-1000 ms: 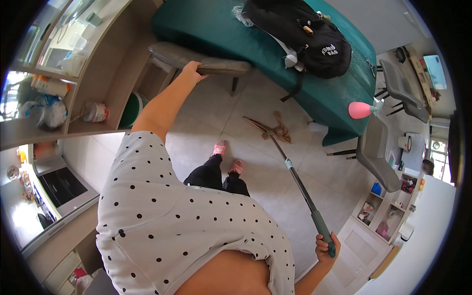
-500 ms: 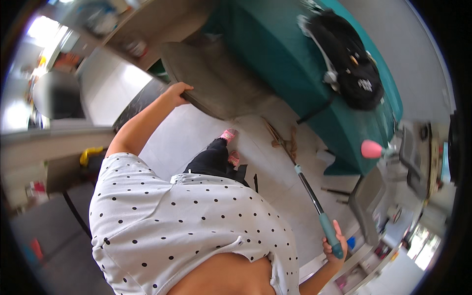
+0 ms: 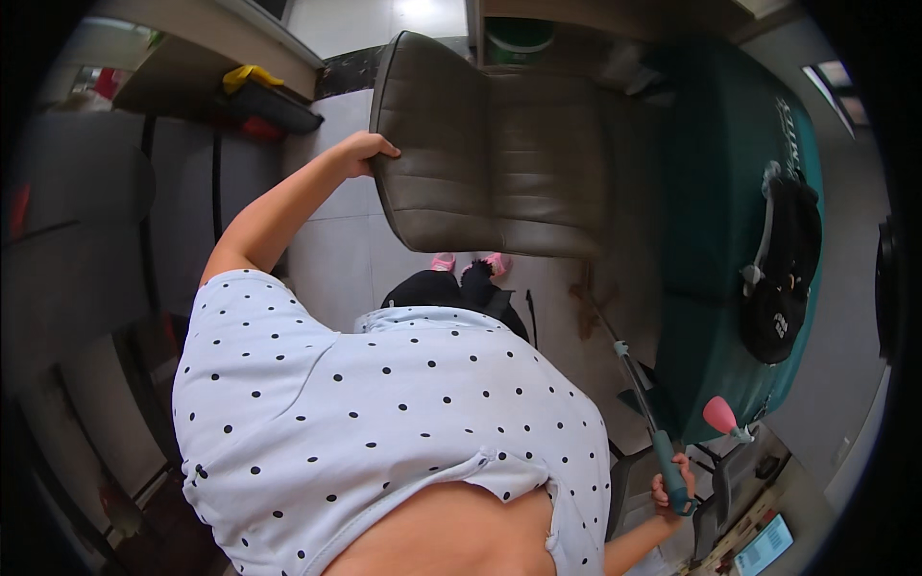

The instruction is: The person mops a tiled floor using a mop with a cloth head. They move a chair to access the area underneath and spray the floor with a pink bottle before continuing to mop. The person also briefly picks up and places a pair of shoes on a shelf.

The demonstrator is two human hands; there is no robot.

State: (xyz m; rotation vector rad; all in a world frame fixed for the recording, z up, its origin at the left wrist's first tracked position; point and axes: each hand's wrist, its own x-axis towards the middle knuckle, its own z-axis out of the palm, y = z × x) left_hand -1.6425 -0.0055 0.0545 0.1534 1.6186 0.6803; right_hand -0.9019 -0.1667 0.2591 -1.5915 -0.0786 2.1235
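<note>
My left hand (image 3: 363,154) is closed around the left edge of the backrest of a brown-grey padded chair (image 3: 471,163). The chair stands in front of me, next to the teal-covered table. Down at my right, my right hand (image 3: 675,484) has its fingers wrapped round the teal grip of a long dark pole (image 3: 645,391). The pole slants away toward the floor by the chair, and its far end is hard to make out. A brown object (image 3: 583,309) lies on the floor beside that end.
The teal-covered table (image 3: 696,288) runs along the right, bearing a black bag (image 3: 783,269) and a pink cup-shaped thing (image 3: 718,414). Grey chairs stand behind my right hand. A green bucket (image 3: 519,38) is beyond the chair; a yellow item (image 3: 252,77) lies at left.
My view has swung, and the chair now shows nearly face-on in front of me. Both hands have kept their holds. The pole has shifted slightly right and lower in view.
</note>
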